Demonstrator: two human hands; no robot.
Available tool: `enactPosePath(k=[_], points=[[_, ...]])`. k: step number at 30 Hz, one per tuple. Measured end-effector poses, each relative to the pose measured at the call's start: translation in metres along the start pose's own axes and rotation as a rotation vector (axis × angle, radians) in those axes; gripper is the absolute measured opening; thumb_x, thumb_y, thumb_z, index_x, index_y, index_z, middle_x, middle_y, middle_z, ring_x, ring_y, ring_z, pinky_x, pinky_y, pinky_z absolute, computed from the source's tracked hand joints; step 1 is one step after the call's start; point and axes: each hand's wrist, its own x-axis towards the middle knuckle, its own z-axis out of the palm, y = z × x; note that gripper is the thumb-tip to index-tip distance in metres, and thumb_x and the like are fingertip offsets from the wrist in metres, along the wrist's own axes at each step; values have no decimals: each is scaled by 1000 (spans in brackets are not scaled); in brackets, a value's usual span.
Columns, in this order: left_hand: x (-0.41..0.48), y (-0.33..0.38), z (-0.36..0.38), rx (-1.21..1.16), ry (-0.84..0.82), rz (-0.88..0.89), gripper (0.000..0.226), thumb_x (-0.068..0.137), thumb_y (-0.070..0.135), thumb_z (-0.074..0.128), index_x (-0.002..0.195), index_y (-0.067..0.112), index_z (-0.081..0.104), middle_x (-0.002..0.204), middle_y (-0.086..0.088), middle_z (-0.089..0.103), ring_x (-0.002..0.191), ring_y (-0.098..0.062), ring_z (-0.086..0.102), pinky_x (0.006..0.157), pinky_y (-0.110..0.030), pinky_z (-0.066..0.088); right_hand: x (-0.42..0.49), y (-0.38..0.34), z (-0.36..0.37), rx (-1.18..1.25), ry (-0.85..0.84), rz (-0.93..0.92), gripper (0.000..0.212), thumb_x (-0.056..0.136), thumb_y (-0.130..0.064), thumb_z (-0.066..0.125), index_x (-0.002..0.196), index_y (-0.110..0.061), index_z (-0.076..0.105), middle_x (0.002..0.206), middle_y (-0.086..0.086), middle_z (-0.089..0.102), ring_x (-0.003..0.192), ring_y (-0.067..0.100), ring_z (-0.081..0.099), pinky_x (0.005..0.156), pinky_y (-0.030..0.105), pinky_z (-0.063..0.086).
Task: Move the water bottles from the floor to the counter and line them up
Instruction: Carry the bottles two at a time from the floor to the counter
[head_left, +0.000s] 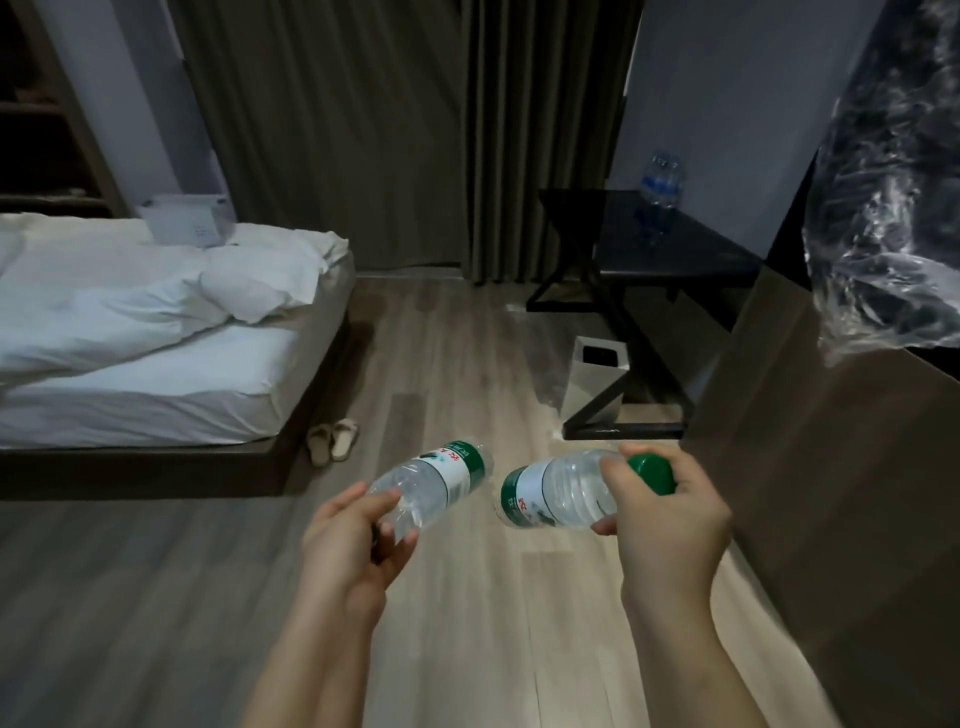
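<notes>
Each of my hands holds a clear water bottle with a white and green label, both lying roughly level above the wooden floor. My left hand (353, 535) grips the neck end of the left bottle (434, 480), whose base points away to the upper right; its cap is hidden in my palm. My right hand (670, 514) is wrapped around the neck of the right bottle (558, 488), its green cap (652, 472) poking out above my fingers and its base pointing left. The two bases nearly face each other. The brown counter's side (831, 467) rises at the right.
A bed with white sheets (145, 332) fills the left, slippers (332, 441) at its foot. A dark desk (670, 249) at the back right carries another clear bottle (661, 182), with a white bin (595, 374) beside its frame. Crumpled clear plastic wrap (893, 208) lies on the counter.
</notes>
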Motion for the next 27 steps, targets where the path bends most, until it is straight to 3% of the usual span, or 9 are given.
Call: enactPosePath(k=[2,4,6,11,17,19,22,27], points=[[27,10,11,9,30,-15,33,86,-3,58,111,17,50,63,-4,39,21,0,36,36,-17,49,19,5,26,-27,4,0,15,72,-6,69,73,-21,67,62,-4,54,63,37,59,37,19,42],[55,20,22,14,33,-19,33,86,-3,58,111,17,50,64,-5,41,21,0,36,36,-15,48,41,10,54,-44,-9,7,14,73,-6,69,75,-20,68,61,-7,53,60,30,57,41,24,45],[84,29,37,27,36,-7,34,86,-3,58,111,17,50,65,-6,42,21,0,36,36,-15,47,65,17,82,-53,-28,24,13,73,-6,69,78,-18,68,61,-8,53,54,20,54,39,18,42],[161,52,95,78,19,56,32,85,-5,58,110,15,51,61,-6,39,24,-1,36,35,-16,48,141,34,152,-24,-85,50,16,73,-4,68,76,-20,67,64,-3,56,49,23,54,33,11,36],[252,83,183,142,18,84,33,85,-5,59,112,13,52,74,-8,44,55,-13,39,36,-20,51,249,44,247,-40,-143,56,21,70,-3,67,71,-24,64,75,0,61,69,37,63,36,14,40],[279,93,205,143,25,97,34,84,-5,59,113,12,52,81,-9,47,57,-13,40,37,-21,52,279,45,273,-65,-163,57,23,69,-4,66,71,-26,63,73,-3,60,71,36,65,44,21,49],[319,105,236,146,33,105,33,85,-5,59,112,12,51,81,-9,47,56,-12,39,39,-22,53,320,47,307,-127,-174,39,21,67,-6,67,73,-26,64,71,-7,61,75,27,62,69,45,57],[395,126,283,149,16,99,33,84,-5,60,111,12,50,74,-6,43,56,-11,38,41,-23,53,379,56,357,-155,-150,17,20,70,-6,67,74,-24,58,76,-10,65,79,18,61,70,32,47]])
